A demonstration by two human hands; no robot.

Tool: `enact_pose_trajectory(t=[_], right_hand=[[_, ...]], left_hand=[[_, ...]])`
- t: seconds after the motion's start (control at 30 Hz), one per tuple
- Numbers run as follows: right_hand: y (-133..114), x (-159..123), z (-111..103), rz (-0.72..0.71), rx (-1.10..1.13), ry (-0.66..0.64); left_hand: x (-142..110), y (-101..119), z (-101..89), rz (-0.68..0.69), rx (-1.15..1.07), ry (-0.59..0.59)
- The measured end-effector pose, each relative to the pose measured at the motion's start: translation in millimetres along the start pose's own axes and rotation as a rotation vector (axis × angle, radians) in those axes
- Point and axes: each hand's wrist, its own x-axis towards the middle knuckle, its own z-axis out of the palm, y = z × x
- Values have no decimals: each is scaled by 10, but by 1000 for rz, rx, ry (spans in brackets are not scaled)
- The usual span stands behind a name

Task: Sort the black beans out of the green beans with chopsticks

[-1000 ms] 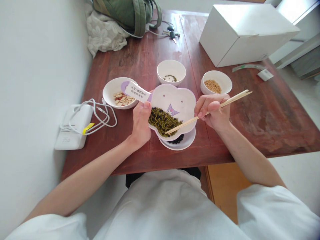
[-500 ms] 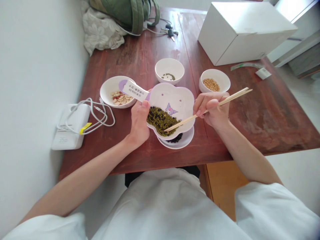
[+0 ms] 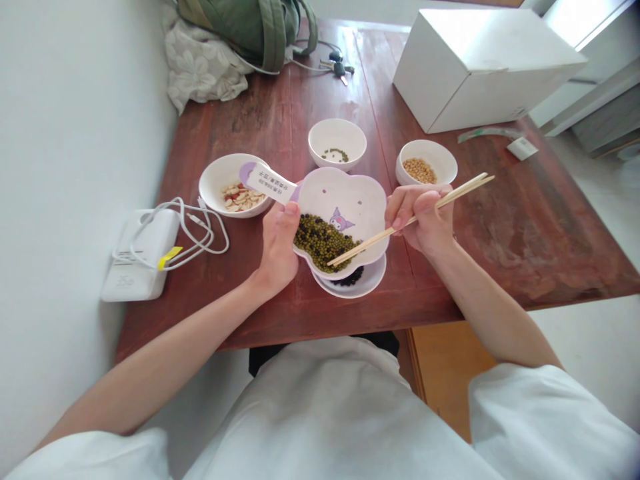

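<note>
My left hand [image 3: 281, 243] grips the left side of a cloud-shaped bowl [image 3: 367, 200] with a purple handle and a cartoon print, tilted toward me. Mixed green and black beans [image 3: 320, 241] gather in its lower left. In my right hand [image 3: 424, 217] is a pair of wooden chopsticks [image 3: 465, 190], their tips among the beans. Partly hidden under the bowl, a white dish [image 3: 375, 280] contains black beans [image 3: 350, 277]. Behind stand a white bowl [image 3: 337, 137] with a few green beans, another bowl [image 3: 443, 159] with yellow beans [image 3: 419, 171], and one [image 3: 213, 180] with pale nut pieces [image 3: 240, 197].
A white power bank [image 3: 135, 267] with a coiled cable [image 3: 205, 243] lies at the left, near the wall. Farther back are a green bag [image 3: 240, 30], a patterned cloth [image 3: 203, 67], keys [image 3: 339, 68] and a large white box [image 3: 480, 73]. The wooden table's front edge runs before me.
The chopsticks' tips have shifted slightly left within the beans, and my right hand has tilted a little. The bowl stays in my left hand. The whole view has moved slightly.
</note>
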Motion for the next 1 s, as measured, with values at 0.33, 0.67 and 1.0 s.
enact_pose_trajectory(t=[0.33,0.67,1.0], right_hand=[[9,13,17,-17,-10,12],[16,4,21,-1,-21,33],[6,6,28,-11,18,18]], left_hand=[[3,39,10,65,74,-38],[-9,-44,-50,101,93,45],[-17,-22,-30,127,94,10]])
